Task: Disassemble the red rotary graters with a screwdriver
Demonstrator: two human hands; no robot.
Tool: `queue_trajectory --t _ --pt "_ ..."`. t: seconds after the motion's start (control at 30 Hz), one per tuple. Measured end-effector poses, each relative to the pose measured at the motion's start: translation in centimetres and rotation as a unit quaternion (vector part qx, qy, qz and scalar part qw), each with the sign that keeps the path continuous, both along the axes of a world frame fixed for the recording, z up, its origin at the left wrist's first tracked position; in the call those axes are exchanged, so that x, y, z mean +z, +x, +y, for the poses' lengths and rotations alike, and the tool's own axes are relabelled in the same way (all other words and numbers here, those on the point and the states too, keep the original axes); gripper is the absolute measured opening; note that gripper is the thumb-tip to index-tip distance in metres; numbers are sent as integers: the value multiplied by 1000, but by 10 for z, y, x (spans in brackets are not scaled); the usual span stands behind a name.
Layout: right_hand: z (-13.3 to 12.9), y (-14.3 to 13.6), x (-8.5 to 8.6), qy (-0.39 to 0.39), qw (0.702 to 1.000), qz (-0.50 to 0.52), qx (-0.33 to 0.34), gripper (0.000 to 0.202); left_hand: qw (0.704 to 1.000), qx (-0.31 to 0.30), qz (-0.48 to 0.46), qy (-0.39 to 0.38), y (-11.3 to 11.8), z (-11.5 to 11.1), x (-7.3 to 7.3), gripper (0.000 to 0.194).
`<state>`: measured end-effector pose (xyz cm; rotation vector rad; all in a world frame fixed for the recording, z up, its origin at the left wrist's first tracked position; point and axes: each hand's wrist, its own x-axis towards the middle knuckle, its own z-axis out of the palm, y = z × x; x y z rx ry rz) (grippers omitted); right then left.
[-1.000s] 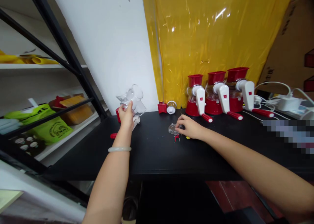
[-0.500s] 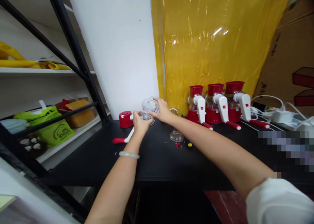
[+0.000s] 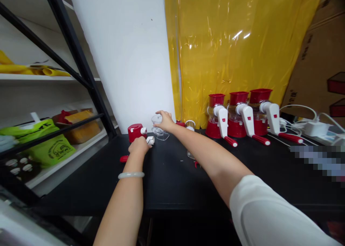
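Note:
My left hand is closed around the white arm of a hand crank. The crank's red grip sticks out on the left of that hand. Just behind the hand is a red plastic piece with a white knob at its right side. My right hand grips the upper part of a clear plastic grinder body, thumb and fingers around it. The clear body's wide foot is at the tabletop. My right forearm partly covers a clear round piece.
Three red-and-white crank grinders stand at the back right. Beside them are white cables and a power adapter. A grater drum stands behind my right forearm. A small red part lies on the black table. A shelf rack is on the left.
My left hand has left the clear grinder body, moved left and down, and taken hold of the crank. My right hand has lowered the body to the table, slightly left.

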<state>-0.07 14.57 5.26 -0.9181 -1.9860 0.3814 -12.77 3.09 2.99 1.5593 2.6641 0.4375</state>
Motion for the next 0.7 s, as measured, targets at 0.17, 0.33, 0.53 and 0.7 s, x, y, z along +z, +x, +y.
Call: queue_trajectory --t 0.17,0.33,0.53,0.7 --pt "6 -20 -5 -6 1000 -2 11 66 1000 8 4 -18 -4 -1 1 31" --pt "15 -31 -3 -17 999 -16 25 60 1000 7 19 -17 -4 -1 1 29" --pt "28 -47 -11 -15 998 -40 38 50 1000 7 12 -12 -3 -4 4 26" --pt "27 -61 -17 -23 999 -8 49 46 1000 0 17 -14 -3 -5 4 28"
